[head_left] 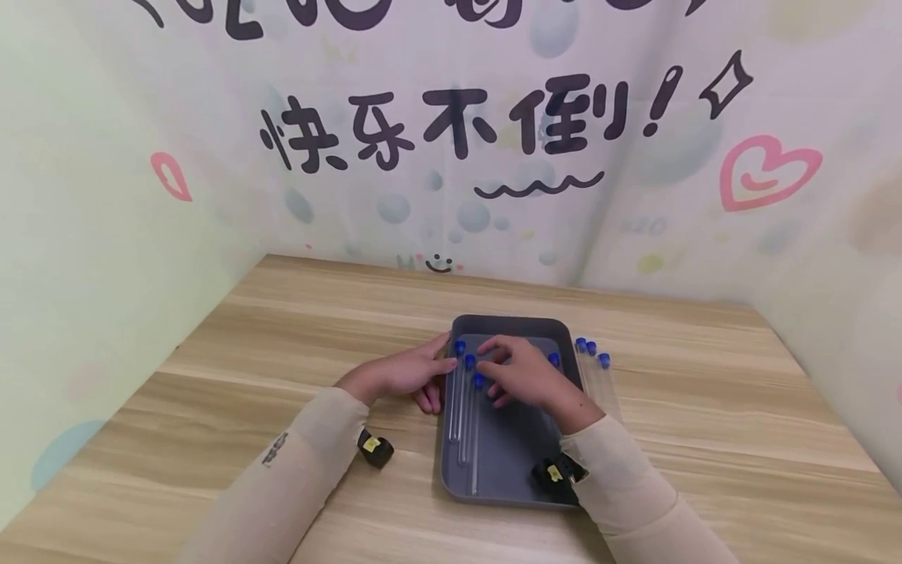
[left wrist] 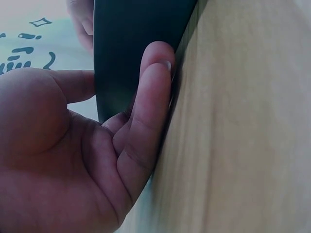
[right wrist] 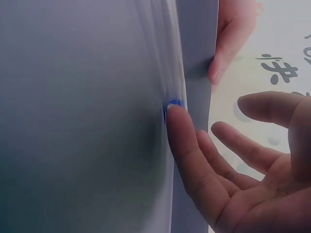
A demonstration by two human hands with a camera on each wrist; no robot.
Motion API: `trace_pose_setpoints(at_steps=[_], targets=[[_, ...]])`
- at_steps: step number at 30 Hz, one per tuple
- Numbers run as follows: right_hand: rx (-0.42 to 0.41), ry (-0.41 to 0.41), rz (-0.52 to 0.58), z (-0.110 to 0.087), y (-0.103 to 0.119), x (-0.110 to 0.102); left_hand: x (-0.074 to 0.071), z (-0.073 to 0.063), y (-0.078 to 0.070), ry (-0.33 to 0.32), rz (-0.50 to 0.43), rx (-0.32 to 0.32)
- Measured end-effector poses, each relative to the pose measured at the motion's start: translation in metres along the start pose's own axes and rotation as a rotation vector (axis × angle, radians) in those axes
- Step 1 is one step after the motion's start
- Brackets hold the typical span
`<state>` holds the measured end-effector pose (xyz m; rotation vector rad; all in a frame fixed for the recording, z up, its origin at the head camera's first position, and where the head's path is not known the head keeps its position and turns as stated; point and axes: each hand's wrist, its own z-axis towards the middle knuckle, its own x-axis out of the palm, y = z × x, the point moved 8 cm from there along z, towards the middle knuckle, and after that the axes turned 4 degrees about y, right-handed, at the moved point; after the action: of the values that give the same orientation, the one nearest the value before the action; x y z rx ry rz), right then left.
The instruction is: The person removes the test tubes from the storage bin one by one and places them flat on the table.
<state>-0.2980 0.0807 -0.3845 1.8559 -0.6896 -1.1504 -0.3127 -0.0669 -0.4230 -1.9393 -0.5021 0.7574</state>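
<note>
A dark grey tray (head_left: pixel 517 462) lies on the table, with several clear tubes with blue caps in it. Three of these tubes (head_left: pixel 461 423) lie along its left side, caps at the far end. My left hand (head_left: pixel 405 372) grips the tray's left wall, thumb over the rim and fingers against the outside (left wrist: pixel 141 116). Over the tray hovers my right hand (head_left: pixel 524 376), fingers spread and loosely bent. In the right wrist view, one fingertip (right wrist: pixel 180 121) meets a blue cap (right wrist: pixel 176 103); nothing is pinched. Another blue cap (head_left: pixel 554 359) shows beside the right wrist, its tube hidden.
Just right of the tray, more capped tubes (head_left: pixel 599 376) lie on the wooden table (head_left: pixel 338 313), partly hidden by the right forearm. A printed cloth (head_left: pixel 423 211) hangs behind the table. Black wrist cameras (head_left: pixel 377 450) sit on both sleeves.
</note>
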Motion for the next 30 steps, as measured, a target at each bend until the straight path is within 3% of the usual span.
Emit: trace_pose_setpoints(at_steps=[23,30], targets=[[0.003,0.059,0.06,0.0035,-0.0067,0.0048,-0.0006,0.0009,0.0022,0.004,0.002,-0.013],[-0.03,0.093,0.073,0.0048,-0.0082,0.0061,0.0009,0.0022,0.0021,0.015,-0.003,-0.001]])
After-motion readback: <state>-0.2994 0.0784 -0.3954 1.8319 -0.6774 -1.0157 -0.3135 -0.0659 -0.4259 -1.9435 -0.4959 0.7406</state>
